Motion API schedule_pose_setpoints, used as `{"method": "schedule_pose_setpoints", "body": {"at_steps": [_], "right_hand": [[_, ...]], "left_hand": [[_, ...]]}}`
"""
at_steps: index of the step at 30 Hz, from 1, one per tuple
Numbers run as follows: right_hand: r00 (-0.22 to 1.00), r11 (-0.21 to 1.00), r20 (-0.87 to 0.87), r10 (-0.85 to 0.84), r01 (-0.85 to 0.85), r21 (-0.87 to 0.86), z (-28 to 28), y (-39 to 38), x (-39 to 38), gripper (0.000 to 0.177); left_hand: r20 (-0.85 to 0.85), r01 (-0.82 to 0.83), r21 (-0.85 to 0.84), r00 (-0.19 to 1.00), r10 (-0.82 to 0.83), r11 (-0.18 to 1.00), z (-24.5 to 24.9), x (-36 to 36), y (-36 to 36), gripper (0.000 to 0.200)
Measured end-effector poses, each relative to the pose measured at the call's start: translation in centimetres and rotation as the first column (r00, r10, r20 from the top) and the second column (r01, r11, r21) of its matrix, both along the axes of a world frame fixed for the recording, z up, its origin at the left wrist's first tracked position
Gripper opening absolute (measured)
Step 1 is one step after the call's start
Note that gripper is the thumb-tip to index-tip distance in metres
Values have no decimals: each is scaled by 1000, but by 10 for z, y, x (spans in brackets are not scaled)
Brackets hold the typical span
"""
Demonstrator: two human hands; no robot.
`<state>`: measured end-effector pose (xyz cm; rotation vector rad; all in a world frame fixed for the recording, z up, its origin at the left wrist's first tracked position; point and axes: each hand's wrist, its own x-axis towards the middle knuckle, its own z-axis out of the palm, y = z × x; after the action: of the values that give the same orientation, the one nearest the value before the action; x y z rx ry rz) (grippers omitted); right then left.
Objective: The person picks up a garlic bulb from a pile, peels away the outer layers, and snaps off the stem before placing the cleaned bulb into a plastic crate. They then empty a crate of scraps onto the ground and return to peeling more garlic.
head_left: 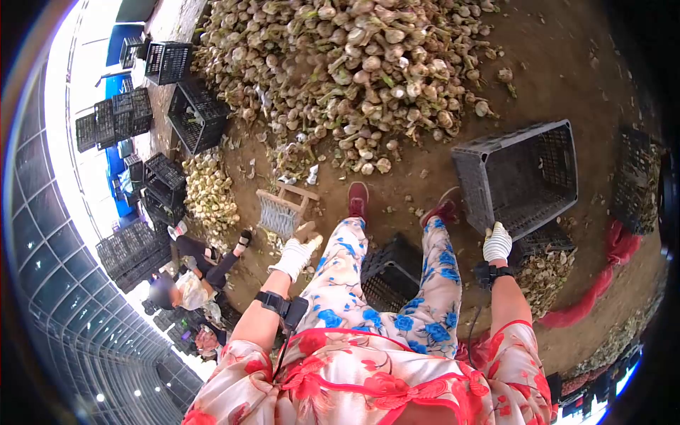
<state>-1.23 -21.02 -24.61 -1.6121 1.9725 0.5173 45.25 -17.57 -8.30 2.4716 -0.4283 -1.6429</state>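
Note:
My left hand, in a white knitted glove, is closed at the near edge of a small wooden stool with a woven seat, which sits tilted beside my left leg. On the other side, my right hand, in a striped white glove, grips the near corner of a grey plastic crate. The crate tips with its open side towards me, and its inside shows bare. Between my legs another black crate stands on the ground. Beyond my feet lies a large heap of garlic bulbs.
A smaller garlic pile and stacked black crates lie to the left, where a person sits low. At right are a garlic-filled crate, red netting and another crate.

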Motion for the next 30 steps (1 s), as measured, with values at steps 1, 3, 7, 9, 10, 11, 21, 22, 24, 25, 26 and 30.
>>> {"method": "schedule_pose_setpoints", "body": {"at_steps": [1,3,7,9,10,11,21,22,24,25,26,30], "right_hand": [[999,999,-9,-31,31,22,8,-1,7,21],[998,999,-28,-48,48,8,14,3,22,20],[988,991,-95,-121,125,45,16,10,59,24],[975,975,-69,-210,215,62,7,16,85,25],[950,947,-47,-308,310,80,9,17,98,26],[970,966,-125,-208,224,129,10,20,111,27],[726,938,594,-347,287,197,11,74,178,10],[644,879,599,-476,366,305,45,57,195,11],[657,724,402,-638,335,603,99,33,219,30],[836,859,452,-310,43,510,103,45,216,34],[833,834,502,-234,-94,544,126,41,225,37],[804,807,570,-169,-219,549,148,37,253,39]], "left_hand": [[-6,-4,-4,1000,4,1000,-8,15,9,49],[-36,115,-139,992,-121,984,-25,46,20,49],[11,115,-179,993,-115,977,-14,99,28,43],[-24,125,-93,992,-127,988,-2,132,27,43],[-33,53,-57,998,-55,997,1,147,31,44],[-41,-17,-22,999,16,1000,3,159,34,44],[48,28,9,998,-29,1000,3,203,44,38],[155,117,132,978,-137,984,14,196,25,33],[77,308,110,945,-317,945,11,204,20,34],[73,443,183,884,-461,878,19,204,9,36],[64,442,190,885,-460,877,28,203,5,36],[-37,889,293,378,-925,351,40,211,2,50]]}}
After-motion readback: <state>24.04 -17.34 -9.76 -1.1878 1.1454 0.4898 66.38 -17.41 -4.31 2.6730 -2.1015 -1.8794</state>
